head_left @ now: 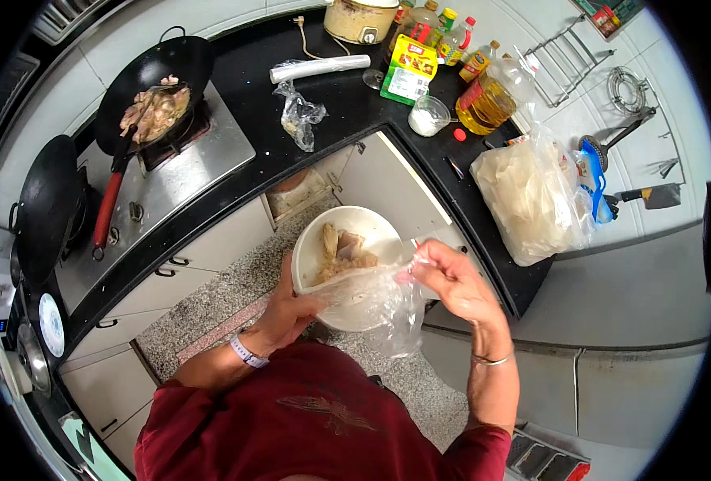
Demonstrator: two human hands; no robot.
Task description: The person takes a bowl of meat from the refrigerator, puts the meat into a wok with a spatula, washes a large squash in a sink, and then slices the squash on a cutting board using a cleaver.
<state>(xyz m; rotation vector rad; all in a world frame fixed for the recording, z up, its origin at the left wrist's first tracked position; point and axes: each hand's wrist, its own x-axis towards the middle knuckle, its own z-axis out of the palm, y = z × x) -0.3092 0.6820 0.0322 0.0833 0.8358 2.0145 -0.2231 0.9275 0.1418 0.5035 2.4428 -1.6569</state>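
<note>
I hold a white bowl (383,231) in front of my body, above the floor. Several pale, raw-looking meat pieces (349,258) lie in it; they look like chicken. My left hand (282,311) is closed round the bowl's left rim, its thumb near the edge of a clear plastic bag or film (400,322). This plastic stretches over the near part of the bowl and hangs down past its right side. At the bowl's right, my right hand (453,279) pinches the plastic's upper right part, fingers closed and raised slightly above the rim.
On the stove (219,132), a black wok (191,68) holds meat pieces and a red-handled spatula (109,200). Along the black counter (247,60) are a film roll (319,68), crumpled plastic (299,116), a green-yellow pouch (410,70), an oil jug (484,104) and a stuffed plastic bag (524,196).
</note>
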